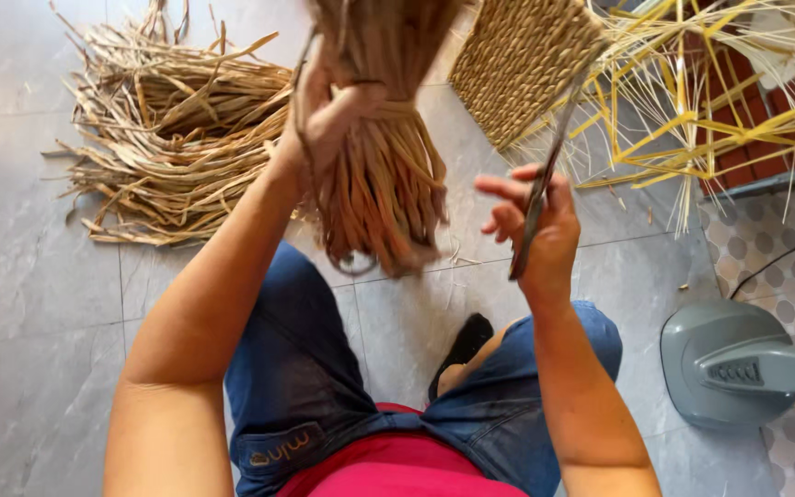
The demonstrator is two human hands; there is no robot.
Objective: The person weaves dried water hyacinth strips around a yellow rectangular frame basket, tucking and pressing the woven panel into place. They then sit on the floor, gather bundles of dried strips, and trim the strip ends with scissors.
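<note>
- Left hand is clenching a thick tan bundle of dried straw stalks, held upright over the lap.
- Right hand is wrapping closed around slim dark metal scissors, just right of the bundle.
- Loose pile of dried straw is lying on grey tiled floor.
- Woven straw basket is sitting beyond.

Loose heap of dry tan straw strands on grey tiled floor, well left of fingers. Woven tan straw panel just above fingers. Yellow stiff strips fanned beyond, right. Grey plastic fan base lower right.
</note>
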